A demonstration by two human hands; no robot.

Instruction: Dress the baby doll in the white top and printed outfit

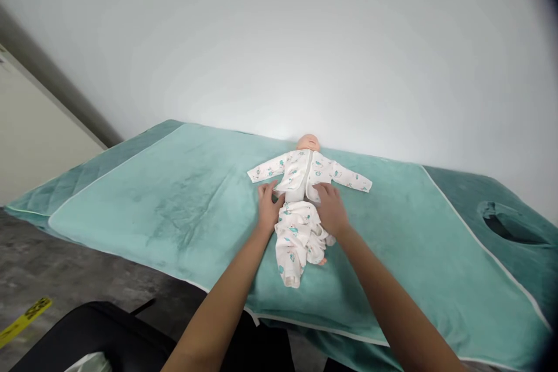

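A baby doll [308, 141] lies on its back on a green padded bed, head at the wall side. It wears a white printed jacket [296, 165] with both sleeves spread out sideways. White printed trousers [291, 238] cover its legs; one leg lies straight, the other looks bent, with a bit of foot showing. A plain white band [295, 195] shows between jacket and trousers. My left hand [268, 206] has curled fingers at the jacket's left lower corner, its thumb by the trouser waist. My right hand [331, 209] pinches the jacket's right lower edge; its fingertips are partly hidden.
The green bed cover [196, 186] spreads to both sides, with a face hole [514, 224] at the right end. A pale wall [279, 40] stands behind. Black seat or bag [100, 331] sits at the lower left, beside yellow floor tape [26, 319].
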